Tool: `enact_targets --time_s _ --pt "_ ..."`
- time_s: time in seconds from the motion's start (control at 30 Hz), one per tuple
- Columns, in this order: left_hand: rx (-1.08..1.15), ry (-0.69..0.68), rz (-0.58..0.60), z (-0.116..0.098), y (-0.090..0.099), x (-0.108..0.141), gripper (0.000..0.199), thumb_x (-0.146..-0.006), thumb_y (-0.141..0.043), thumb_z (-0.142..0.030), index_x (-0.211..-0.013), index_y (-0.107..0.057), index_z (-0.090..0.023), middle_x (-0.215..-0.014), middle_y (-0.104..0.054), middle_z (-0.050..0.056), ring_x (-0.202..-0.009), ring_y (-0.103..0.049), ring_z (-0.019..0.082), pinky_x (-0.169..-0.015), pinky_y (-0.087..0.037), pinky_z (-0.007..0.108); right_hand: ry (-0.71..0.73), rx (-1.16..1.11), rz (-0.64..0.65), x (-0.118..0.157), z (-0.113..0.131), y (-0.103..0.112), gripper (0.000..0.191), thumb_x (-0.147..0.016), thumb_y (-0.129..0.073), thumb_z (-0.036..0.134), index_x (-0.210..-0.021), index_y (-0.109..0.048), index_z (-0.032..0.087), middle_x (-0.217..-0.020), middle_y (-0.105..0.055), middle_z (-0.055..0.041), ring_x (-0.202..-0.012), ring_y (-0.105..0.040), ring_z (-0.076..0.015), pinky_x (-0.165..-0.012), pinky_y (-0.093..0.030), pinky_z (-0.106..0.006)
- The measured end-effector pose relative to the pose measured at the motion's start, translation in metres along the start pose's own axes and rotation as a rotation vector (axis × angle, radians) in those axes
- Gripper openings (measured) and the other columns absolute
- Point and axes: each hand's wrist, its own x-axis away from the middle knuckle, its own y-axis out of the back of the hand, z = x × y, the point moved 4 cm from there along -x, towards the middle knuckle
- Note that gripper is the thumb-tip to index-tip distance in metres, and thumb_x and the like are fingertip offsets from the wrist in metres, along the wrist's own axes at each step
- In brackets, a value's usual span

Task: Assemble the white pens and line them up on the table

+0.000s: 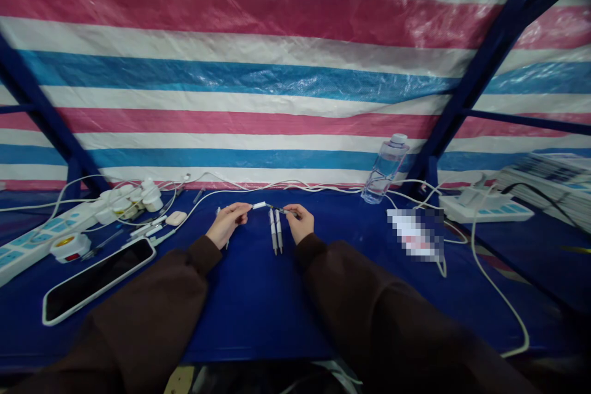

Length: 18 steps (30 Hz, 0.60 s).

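Observation:
Between finger and thumb, my left hand (pixel 229 223) pinches a short white pen cap (pixel 259 205). My right hand (pixel 300 221) grips a thin dark pen (pixel 276 208), whose tip points left at the cap. The two pieces meet or nearly meet above the blue table; a gap cannot be made out. Just below them, two white and grey pens (pixel 276 235) lie side by side, tips toward me. Another slim item (pixel 226 245) lies partly hidden under my left hand.
A phone (pixel 99 280), an earphone case (pixel 176 218) and a power strip with chargers (pixel 46 237) lie left. A water bottle (pixel 384 171) leans at the back right, near another power strip (pixel 487 208). White cables run along the back.

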Motion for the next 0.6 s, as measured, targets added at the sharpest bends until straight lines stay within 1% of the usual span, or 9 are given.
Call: enact_targets --time_s 0.13,0.2,0.3,0.4,0.5,0.6 --pt "-0.005 0.003 -0.021 0.000 -0.001 0.000 0.024 -0.058 -0.076 -0.027 -0.074 -0.066 -0.013 -0.057 -0.054 -0.002 -0.055 -0.049 0.008 -0.055 -0.038 0.022 0.041 0.075 0.004 0.003 0.005 0.000 0.021 -0.063 -0.046 0.017 -0.067 -0.066 0.018 -0.069 -0.064 -0.0022 -0.060 -0.055 -0.0137 -0.054 -0.043 -0.024" --pt "-0.022 0.002 -0.014 0.000 -0.001 0.000 0.024 -0.058 -0.076 -0.028 -0.074 -0.066 -0.013 -0.058 -0.056 -0.001 -0.056 -0.051 0.008 -0.056 -0.039 0.023 0.108 0.115 0.023 0.005 0.010 -0.001 0.024 -0.063 -0.045 0.016 -0.069 -0.068 0.018 -0.075 -0.063 -0.0033 -0.060 -0.055 -0.0131 -0.053 -0.043 -0.024" --pt "-0.028 0.007 -0.003 0.002 -0.001 -0.001 0.024 -0.060 -0.076 -0.028 -0.075 -0.067 -0.013 -0.060 -0.059 0.000 -0.058 -0.053 0.009 -0.059 -0.041 0.023 0.227 0.160 0.089 0.009 0.019 -0.004 0.028 -0.064 -0.045 0.013 -0.075 -0.071 0.019 -0.078 -0.062 -0.0036 -0.059 -0.053 -0.0117 -0.054 -0.044 -0.024" --pt "-0.011 0.025 -0.009 0.002 0.000 -0.001 0.024 -0.060 -0.076 -0.029 -0.076 -0.067 -0.013 -0.062 -0.061 0.001 -0.059 -0.055 0.010 -0.060 -0.042 0.023 0.300 0.159 0.144 0.014 0.025 -0.006 0.029 -0.067 -0.048 0.014 -0.082 -0.071 0.019 -0.083 -0.064 -0.0041 -0.060 -0.053 -0.0116 -0.057 -0.045 -0.024" --pt "0.022 0.044 -0.023 0.001 0.000 0.000 0.025 -0.059 -0.077 -0.029 -0.076 -0.068 -0.012 -0.062 -0.062 0.002 -0.059 -0.056 0.010 -0.062 -0.042 0.024 0.312 0.145 0.167 0.015 0.026 -0.007 0.026 -0.070 -0.050 0.017 -0.088 -0.070 0.019 -0.086 -0.066 -0.0042 -0.061 -0.054 -0.0126 -0.057 -0.044 -0.025" --pt "0.057 0.062 -0.042 -0.001 0.000 0.001 0.027 -0.059 -0.077 -0.029 -0.077 -0.069 -0.011 -0.063 -0.063 0.003 -0.059 -0.056 0.010 -0.062 -0.042 0.023 0.255 0.138 0.175 0.015 0.024 -0.008 0.021 -0.072 -0.054 0.021 -0.087 -0.068 0.019 -0.084 -0.068 -0.0034 -0.061 -0.056 -0.0135 -0.052 -0.040 -0.024"
